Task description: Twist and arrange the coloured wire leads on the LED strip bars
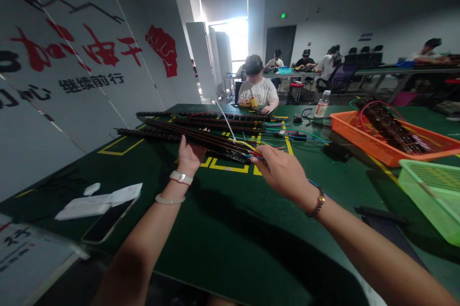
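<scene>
My left hand (190,156) is wrapped from below around a bundle of long dark strips (210,140), raised at a slant over the table. At the bundle's right end, my right hand (282,168) closes its thumb and fingers on the coloured wires (247,145), yellow and red among them. A thin white cable tie (227,121) loops the bundle near those wires, its long tail sticking up to the left. Behind the bundle, more dark strips (230,117) with coloured wire ends lie on the table. Exactly which wires the right fingers grip is partly hidden.
On the green table (215,229), an orange basket (381,152) with dark strips and a light green basket (431,200) stand right. A bottle (322,103) and black adapter (337,150) are nearby. A phone (111,219) lies left. A person (258,90) sits opposite.
</scene>
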The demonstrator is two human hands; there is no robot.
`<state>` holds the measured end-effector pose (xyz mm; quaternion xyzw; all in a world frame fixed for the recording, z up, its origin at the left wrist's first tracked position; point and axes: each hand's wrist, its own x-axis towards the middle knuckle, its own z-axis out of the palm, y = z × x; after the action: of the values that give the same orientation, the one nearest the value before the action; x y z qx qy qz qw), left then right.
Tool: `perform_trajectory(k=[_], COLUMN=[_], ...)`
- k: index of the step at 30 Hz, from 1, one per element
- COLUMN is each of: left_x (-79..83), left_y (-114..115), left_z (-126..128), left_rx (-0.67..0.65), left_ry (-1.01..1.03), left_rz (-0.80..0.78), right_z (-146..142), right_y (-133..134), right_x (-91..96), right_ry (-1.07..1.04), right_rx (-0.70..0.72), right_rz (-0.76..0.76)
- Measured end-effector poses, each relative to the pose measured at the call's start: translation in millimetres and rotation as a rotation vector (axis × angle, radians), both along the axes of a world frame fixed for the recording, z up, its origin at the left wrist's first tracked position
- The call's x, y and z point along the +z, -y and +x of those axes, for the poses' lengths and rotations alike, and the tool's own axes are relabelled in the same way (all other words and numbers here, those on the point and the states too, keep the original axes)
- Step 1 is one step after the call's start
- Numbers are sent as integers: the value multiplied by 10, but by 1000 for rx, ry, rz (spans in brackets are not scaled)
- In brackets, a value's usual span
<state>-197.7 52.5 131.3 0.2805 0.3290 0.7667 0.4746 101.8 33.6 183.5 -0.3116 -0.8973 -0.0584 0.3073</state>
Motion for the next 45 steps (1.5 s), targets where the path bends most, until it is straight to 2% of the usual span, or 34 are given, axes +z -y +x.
perform_trajectory(k=[4, 9, 12, 15, 18, 20, 22, 24, 27, 31, 35, 38, 45], left_x=[-52, -358, -530, -626, -643, -621, -592, -576, -601, -677, -726, -765, -898], left_y=[285, 598, 671, 670, 686, 748, 850, 969, 1111, 1178, 1159, 1114, 942], left_z=[-27, -26, -55, -105, -110, -50, 71, 243, 533, 884, 1195, 1413, 1776], left_rx=[-17, -26, -21, -42, -82, -181, -370, -558, -760, -936, -1127, -1229, -1301], left_ry=[-36, 84, 264, 391, 386, 376, 363, 289, 160, 76, 32, -13, -68], left_rz=[-67, -236, -243, -255, -402, -527, -613, -662, -692, -706, -725, -714, -689], right_z=[71, 20, -27, -34, -3, 27, 53, 74, 99, 129, 150, 164, 299], right_y=[-1, -22, -27, -65, -165, -256, -346, -419, -463, -376, -210, -155, -298], right_x=[-218, -555, -667, -748, -855, -949, -1055, -1164, -1322, -1492, -1549, -1517, -1481], right_ry=[15, 63, 115, 124, 123, 118, 102, 86, 75, 86, 73, 72, 181], right_rx=[11, 33, 60, 66, 54, 52, 63, 78, 93, 107, 167, 176, 178], right_rz=[-118, -259, -345, -401, -452, -481, -505, -531, -578, -689, -804, -842, -925])
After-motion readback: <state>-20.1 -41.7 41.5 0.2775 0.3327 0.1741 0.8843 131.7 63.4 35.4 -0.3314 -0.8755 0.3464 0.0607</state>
